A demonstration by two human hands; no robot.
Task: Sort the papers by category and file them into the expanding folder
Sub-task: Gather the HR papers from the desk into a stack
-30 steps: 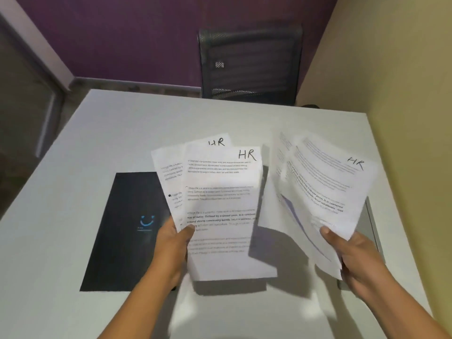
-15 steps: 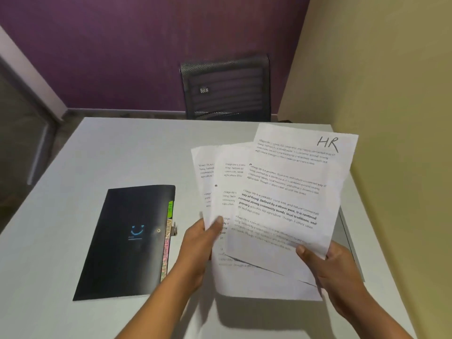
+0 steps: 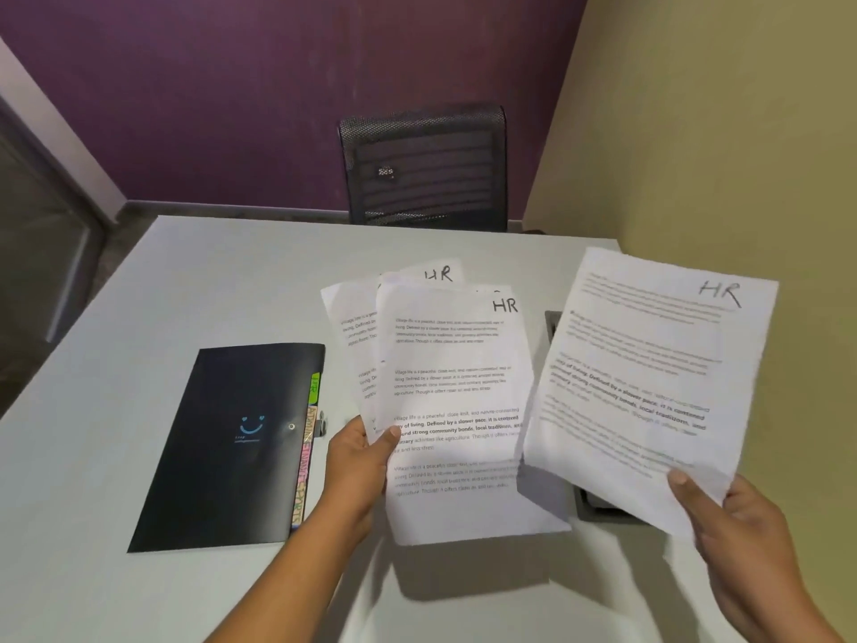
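Purple wall (image 3: 232, 85) closes the far side of the room and a yellowish wall (image 3: 719, 109) runs down the right. A black mesh chair (image 3: 424, 169) stands against the far edge of the pale table (image 3: 222, 280).

On the left half of the table lies the black expanding folder (image 3: 222, 447), flat and closed, with a small blue smiley on its cover. A strip of coloured tabs (image 3: 308, 457) sticks out along its right edge, green at the far end; the lettering on them is too small to read with certainty.

Just right of the folder, the left hand (image 3: 357, 461) holds a fan of printed papers (image 3: 454, 401) above the table. Its thumb is pressed on the front sheet and the fingers are curled behind. The front sheet is marked "HR" at its far right corner, and another "HR" peeks out behind it. How many sheets are in the fan is hard to count.

Further right, apart from the fan, the right hand (image 3: 742, 540) pinches a single sheet (image 3: 649, 378) by its near right corner, thumb on top and fingers beneath. This sheet tilts to the right, also carries "HR", and hangs over a dark grey-rimmed fitting (image 3: 598, 508) on the table, perhaps a cable slot.
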